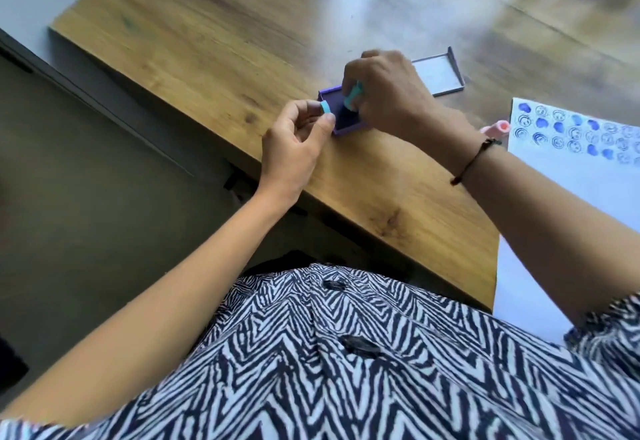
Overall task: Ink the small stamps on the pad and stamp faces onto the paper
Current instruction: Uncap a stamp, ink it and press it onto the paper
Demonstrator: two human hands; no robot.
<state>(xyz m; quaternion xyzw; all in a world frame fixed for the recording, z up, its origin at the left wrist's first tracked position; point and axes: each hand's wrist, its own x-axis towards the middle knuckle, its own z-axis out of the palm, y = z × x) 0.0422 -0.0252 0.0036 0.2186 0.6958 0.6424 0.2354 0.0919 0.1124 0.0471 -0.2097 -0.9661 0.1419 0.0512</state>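
Note:
A purple ink pad (pixel 329 98) lies open on the wooden table, its dark ink surface facing up. My right hand (pixel 391 93) grips a small teal stamp (pixel 353 96) and presses its lower end onto the pad. My left hand (pixel 294 141) pinches a small teal cap (pixel 325 108) between thumb and fingers, just left of the pad. The white paper (pixel 571 176) lies at the right, with rows of blue stamped faces and blots near its top edge.
The pad's clear lid (pixel 440 74) lies open behind my right hand. A pink stamp (pixel 497 128) lies beside the paper's left edge, partly hidden by my wrist. The table's near edge (pixel 346 211) runs diagonally, with floor to its left.

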